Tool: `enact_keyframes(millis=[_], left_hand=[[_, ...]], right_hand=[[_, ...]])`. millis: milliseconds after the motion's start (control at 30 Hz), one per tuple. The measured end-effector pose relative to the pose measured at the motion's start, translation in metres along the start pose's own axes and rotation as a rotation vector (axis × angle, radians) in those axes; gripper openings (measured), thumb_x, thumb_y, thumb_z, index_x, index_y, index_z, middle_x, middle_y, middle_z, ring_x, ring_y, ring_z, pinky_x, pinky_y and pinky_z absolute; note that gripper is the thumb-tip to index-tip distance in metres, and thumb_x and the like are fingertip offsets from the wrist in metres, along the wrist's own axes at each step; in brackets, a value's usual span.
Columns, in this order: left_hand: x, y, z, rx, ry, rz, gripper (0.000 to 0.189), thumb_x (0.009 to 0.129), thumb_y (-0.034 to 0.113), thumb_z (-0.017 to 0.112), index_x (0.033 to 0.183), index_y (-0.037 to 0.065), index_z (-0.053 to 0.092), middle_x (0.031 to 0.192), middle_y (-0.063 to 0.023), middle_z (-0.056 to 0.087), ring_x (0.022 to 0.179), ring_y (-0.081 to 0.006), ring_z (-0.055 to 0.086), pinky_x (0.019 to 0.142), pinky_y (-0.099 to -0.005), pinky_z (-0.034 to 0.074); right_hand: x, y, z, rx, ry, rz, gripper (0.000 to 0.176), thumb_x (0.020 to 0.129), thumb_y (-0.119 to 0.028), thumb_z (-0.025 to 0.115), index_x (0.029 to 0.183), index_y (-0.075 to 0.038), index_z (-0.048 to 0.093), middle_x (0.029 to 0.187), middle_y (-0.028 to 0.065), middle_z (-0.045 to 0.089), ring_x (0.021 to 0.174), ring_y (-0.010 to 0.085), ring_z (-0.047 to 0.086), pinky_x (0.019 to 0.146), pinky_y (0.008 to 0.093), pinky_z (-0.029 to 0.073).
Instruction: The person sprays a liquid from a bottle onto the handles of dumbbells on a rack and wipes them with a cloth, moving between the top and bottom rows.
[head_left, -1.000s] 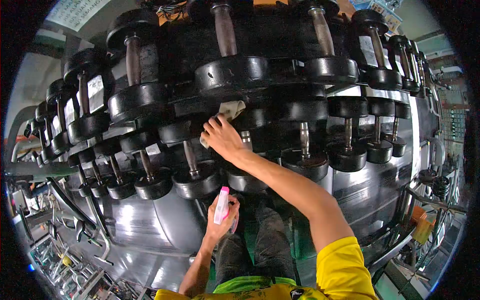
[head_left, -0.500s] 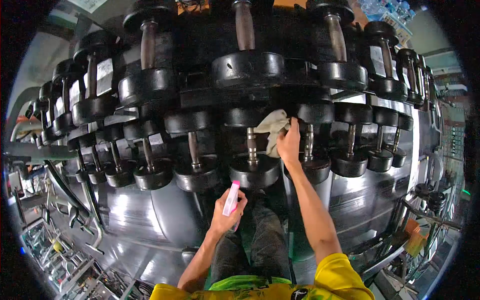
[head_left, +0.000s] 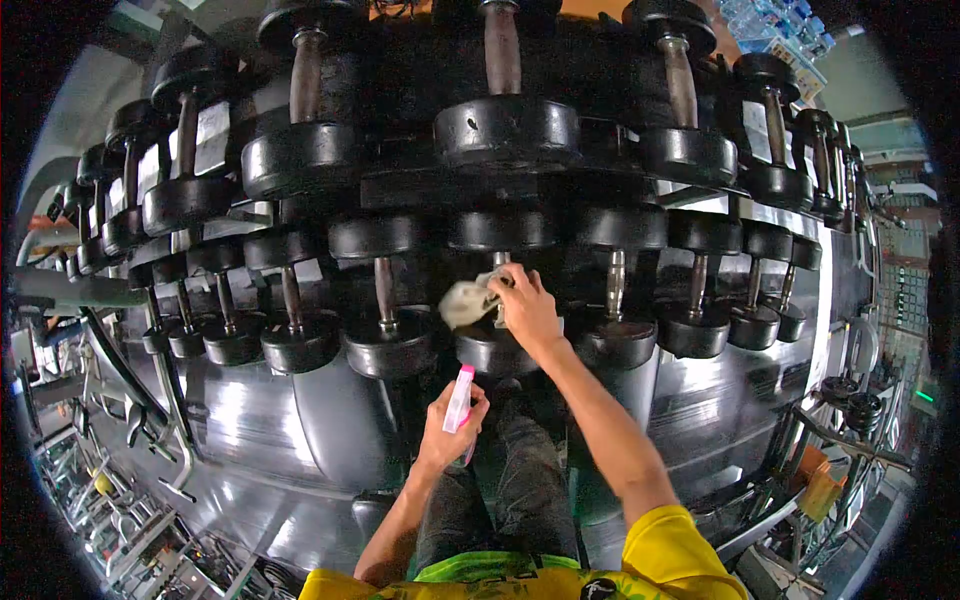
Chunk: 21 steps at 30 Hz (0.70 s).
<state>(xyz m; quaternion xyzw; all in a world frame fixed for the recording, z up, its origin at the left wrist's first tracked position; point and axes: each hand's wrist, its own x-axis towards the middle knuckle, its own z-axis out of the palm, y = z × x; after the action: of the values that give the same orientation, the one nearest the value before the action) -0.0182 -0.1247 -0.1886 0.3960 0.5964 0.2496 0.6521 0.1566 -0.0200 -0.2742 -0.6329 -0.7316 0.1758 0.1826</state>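
My right hand (head_left: 525, 308) grips a crumpled pale cloth (head_left: 467, 301) and presses it against the metal handle of a black dumbbell (head_left: 497, 348) in the middle of the rack's lower row. My left hand (head_left: 447, 432) is lower, close to my body, closed round a pink and white spray bottle (head_left: 459, 398) held upright. The bottle's lower part is hidden by my fingers. Neither hand touches the other.
A two-tier rack (head_left: 700, 385) full of black dumbbells fills the view, with larger ones (head_left: 505, 125) on the upper row. My dark trousers (head_left: 520, 490) are below the hands. Metal gym frames (head_left: 120, 430) stand at the left and more equipment (head_left: 840, 400) at the right.
My right hand with the cloth swung from the upper left dumbbell area to the right, then down and left onto the middle lower dumbbell's handle. The left hand with the bottle stayed nearly still.
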Motion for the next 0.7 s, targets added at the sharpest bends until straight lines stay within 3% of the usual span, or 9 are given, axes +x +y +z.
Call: enact_keyframes(millis=[67,100,167,300,333,433,533,567,700], left_hand=[[-0.001,0.003,0.002,0.003,0.012,0.037,0.014,0.081,0.007,0.061,0.092,0.002,0.054,0.072,-0.0032,0.058,0.054,-0.009,0.055,0.049,-0.0239,0.044],[-0.002,0.005,0.002,0.001,0.026,0.074,0.013,0.081,0.006,0.061,0.092,0.001,0.055,0.072,-0.0033,0.058,0.055,-0.009,0.056,0.049,-0.0241,0.045],[-0.003,0.009,0.001,-0.004,0.014,0.053,0.013,0.081,0.006,0.061,0.092,0.001,0.055,0.072,-0.0034,0.058,0.055,-0.009,0.055,0.049,-0.024,0.044],[-0.004,0.007,-0.004,0.032,0.018,0.088,0.013,0.081,0.005,0.061,0.091,0.001,0.054,0.07,-0.0036,0.057,0.054,-0.0086,0.055,0.049,-0.0234,0.044],[-0.004,0.006,-0.006,0.033,0.022,0.084,0.013,0.081,0.005,0.061,0.091,0.001,0.054,0.07,-0.0036,0.057,0.054,-0.0086,0.055,0.049,-0.0234,0.044],[-0.006,0.001,-0.008,-0.015,0.063,0.055,0.012,0.081,0.005,0.06,0.089,0.001,0.054,0.068,-0.0035,0.056,0.053,-0.0085,0.055,0.048,-0.0232,0.043],[-0.007,-0.005,-0.011,-0.08,0.054,0.005,0.011,0.08,0.004,0.059,0.089,0.001,0.053,0.066,-0.003,0.056,0.052,-0.0083,0.054,0.048,-0.0233,0.043],[-0.008,-0.003,-0.011,-0.072,0.069,0.0,0.011,0.081,0.004,0.059,0.089,0.001,0.053,0.065,-0.0028,0.055,0.052,-0.0082,0.054,0.048,-0.0233,0.043],[-0.011,0.001,-0.017,-0.039,0.112,0.03,0.011,0.081,0.005,0.058,0.09,0.002,0.052,0.065,-0.0023,0.055,0.052,-0.0079,0.053,0.048,-0.0231,0.043]], right_hand=[[-0.006,0.01,-0.004,-0.076,-0.179,-0.162,0.033,0.076,-0.002,0.058,0.105,-0.016,0.061,0.108,0.0067,0.053,0.101,0.0331,0.055,0.072,0.0394,0.054],[-0.01,0.015,-0.008,-0.076,-0.178,-0.161,0.033,0.076,-0.002,0.058,0.105,-0.016,0.061,0.108,0.0067,0.053,0.101,0.0331,0.055,0.072,0.0394,0.054],[-0.012,0.02,-0.024,0.009,-0.465,-0.096,0.03,0.077,-0.001,0.056,0.103,-0.015,0.062,0.113,0.0071,0.054,0.105,0.0304,0.055,0.075,0.041,0.053],[0.022,0.019,-0.047,0.11,-0.592,0.103,0.025,0.082,-0.012,0.055,0.106,-0.01,0.057,0.102,0.0133,0.059,0.093,0.0325,0.06,0.079,0.0436,0.05],[0.028,0.01,-0.046,0.212,-0.454,0.166,0.025,0.084,-0.019,0.055,0.106,-0.009,0.056,0.096,0.0155,0.06,0.088,0.0333,0.061,0.079,0.0439,0.05],[0.036,-0.025,-0.021,0.246,-0.223,0.12,0.024,0.084,-0.019,0.055,0.106,-0.01,0.057,0.096,0.015,0.059,0.087,0.0344,0.061,0.079,0.0448,0.05],[0.028,-0.033,0.053,0.079,-0.337,0.058,0.024,0.084,-0.017,0.053,0.108,-0.011,0.056,0.103,0.0131,0.055,0.097,0.0354,0.056,0.083,0.0437,0.046],[0.028,-0.036,0.061,-0.001,-0.564,0.045,0.026,0.083,-0.014,0.052,0.107,-0.011,0.058,0.11,0.0148,0.054,0.106,0.0367,0.053,0.088,0.0436,0.045],[0.03,-0.041,0.104,-0.053,-0.697,0.14,0.027,0.081,-0.013,0.051,0.106,-0.009,0.06,0.116,0.0196,0.052,0.106,0.0364,0.054,0.09,0.0426,0.045]])
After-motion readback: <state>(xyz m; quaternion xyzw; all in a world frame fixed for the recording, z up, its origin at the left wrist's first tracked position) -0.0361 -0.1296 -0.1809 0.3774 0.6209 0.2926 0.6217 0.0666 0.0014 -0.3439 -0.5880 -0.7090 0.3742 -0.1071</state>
